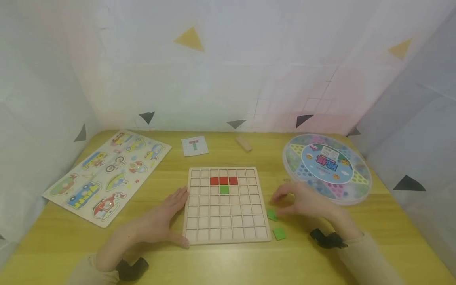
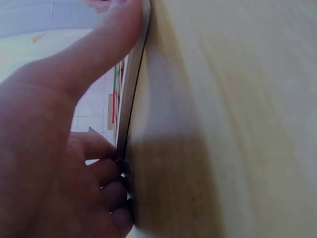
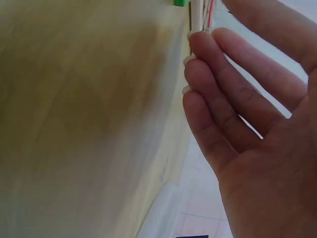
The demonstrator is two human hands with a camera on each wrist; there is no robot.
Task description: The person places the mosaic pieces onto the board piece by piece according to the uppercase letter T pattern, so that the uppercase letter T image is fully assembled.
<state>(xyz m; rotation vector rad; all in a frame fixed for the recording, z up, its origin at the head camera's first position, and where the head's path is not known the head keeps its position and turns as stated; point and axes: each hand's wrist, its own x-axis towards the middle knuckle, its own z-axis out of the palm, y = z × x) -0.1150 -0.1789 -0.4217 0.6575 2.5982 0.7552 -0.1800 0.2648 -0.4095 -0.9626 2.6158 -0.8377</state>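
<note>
A wooden grid board (image 1: 209,211) lies on the table. Set in its upper rows are three red square tiles (image 1: 223,181) in a line, with one green square tile (image 1: 224,189) below the middle one. My left hand (image 1: 156,221) rests along the board's left side, fingers at the edge and thumb at the near left corner. Right of the board, my right hand (image 1: 303,200) hovers low with its thumb tip at a loose green tile (image 1: 272,215); thumb and fingers are apart. Nearer me lies another loose green tile (image 1: 279,233). The right wrist view shows the right fingers (image 3: 208,106) gently bent.
Behind the board lie a pattern card (image 1: 194,146) with a red and green T and a small wooden block (image 1: 244,144). A vehicle puzzle board (image 1: 137,184) occupies the left side. At the back right sits a round game box (image 1: 361,166). Papered walls enclose the table.
</note>
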